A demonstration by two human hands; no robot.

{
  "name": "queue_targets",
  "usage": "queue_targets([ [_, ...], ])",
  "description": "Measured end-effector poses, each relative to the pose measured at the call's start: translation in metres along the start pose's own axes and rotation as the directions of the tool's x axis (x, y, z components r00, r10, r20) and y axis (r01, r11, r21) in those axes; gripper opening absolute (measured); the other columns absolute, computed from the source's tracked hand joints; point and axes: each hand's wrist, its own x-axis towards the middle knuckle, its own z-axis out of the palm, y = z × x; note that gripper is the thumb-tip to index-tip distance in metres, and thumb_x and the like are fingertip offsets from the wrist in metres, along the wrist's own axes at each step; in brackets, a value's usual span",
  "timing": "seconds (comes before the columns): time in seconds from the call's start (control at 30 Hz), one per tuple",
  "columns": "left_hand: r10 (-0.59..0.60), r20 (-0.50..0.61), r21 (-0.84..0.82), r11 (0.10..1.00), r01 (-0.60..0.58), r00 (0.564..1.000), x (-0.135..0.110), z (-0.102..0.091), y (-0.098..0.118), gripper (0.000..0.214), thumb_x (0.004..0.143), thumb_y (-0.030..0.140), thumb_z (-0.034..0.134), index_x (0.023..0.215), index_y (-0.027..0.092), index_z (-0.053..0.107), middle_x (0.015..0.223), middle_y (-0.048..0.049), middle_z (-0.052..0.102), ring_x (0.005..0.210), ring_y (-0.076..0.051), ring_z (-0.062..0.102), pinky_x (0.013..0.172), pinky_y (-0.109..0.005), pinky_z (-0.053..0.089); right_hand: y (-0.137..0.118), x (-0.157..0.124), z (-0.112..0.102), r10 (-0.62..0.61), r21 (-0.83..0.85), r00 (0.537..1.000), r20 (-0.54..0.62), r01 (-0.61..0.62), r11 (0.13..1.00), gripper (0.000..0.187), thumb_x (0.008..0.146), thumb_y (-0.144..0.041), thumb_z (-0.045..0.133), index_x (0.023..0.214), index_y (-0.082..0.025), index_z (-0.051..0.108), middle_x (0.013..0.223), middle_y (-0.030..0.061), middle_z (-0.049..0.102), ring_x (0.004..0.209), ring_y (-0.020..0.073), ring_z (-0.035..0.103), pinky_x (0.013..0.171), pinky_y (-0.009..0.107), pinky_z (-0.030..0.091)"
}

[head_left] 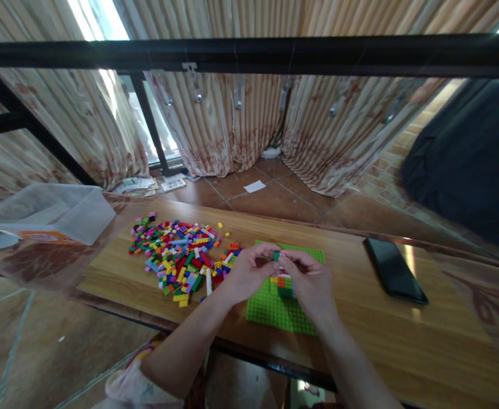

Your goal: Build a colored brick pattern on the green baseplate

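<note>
Both hands meet above a bright green studded baseplate (266, 311). Between the fingertips of my left hand (249, 271) is a small green toy brick (276, 255). My right hand (312, 281) pinches a small pale brick (282, 259) right against it; whether the two are joined I cannot tell. Just below the fingers, a low block of stacked bricks (284, 285) in green, orange, yellow and red stands on the baseplate, partly covered by my right hand. Close by on the left lies a spread heap of loose coloured bricks (185, 255).
The wooden board (352, 318) lies on a table. A black phone (395, 270) rests on its right side. At the far left stands a translucent plastic bin (83, 213). A dark metal bar (249, 55) crosses in front of the curtains (228, 125) behind the table.
</note>
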Motion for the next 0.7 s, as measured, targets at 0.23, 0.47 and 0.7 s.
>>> queue_targets([
  [0.23,-0.107,-0.158,-0.153,0.985,0.082,0.982,-0.0005,0.0064,-0.0019,0.032,0.068,0.026,0.076,0.096,0.016,0.066,0.085,-0.0008,0.066,0.067,-0.011,0.065,0.071,-0.028,0.054,0.0054,0.0041,-0.0062,0.114,0.105,0.982,-0.149,-0.099,0.990,0.027,0.065,-0.040,0.080,0.079,-0.019,0.073,0.073,0.0016,0.071,0.063,0.0146,0.062,0.062,0.029,0.052],
  [0.47,-0.118,-0.175,-0.096,0.990,0.102,0.977,0.0035,-0.0009,-0.0005,0.035,0.069,0.026,0.076,0.100,0.015,0.065,0.078,0.0002,0.066,0.065,-0.010,0.063,0.068,-0.025,0.051,0.0020,0.0045,-0.0057,0.246,0.205,0.968,0.041,-0.250,0.947,0.031,0.064,-0.043,0.080,0.079,-0.018,0.071,0.064,0.0001,0.065,0.056,0.0108,0.054,0.051,0.023,0.045],
  [0.7,-0.101,-0.152,-0.030,0.995,0.098,0.983,0.0040,-0.0018,-0.0035,0.031,0.070,0.028,0.076,0.095,0.012,0.068,0.069,0.0008,0.064,0.059,-0.008,0.056,0.061,-0.021,0.046,0.0014,0.0010,-0.0038,0.255,0.183,0.948,0.188,-0.289,0.940,0.029,0.068,-0.043,0.079,0.079,-0.018,0.067,0.063,-0.0031,0.060,0.053,0.0075,0.050,0.048,0.019,0.041],
])
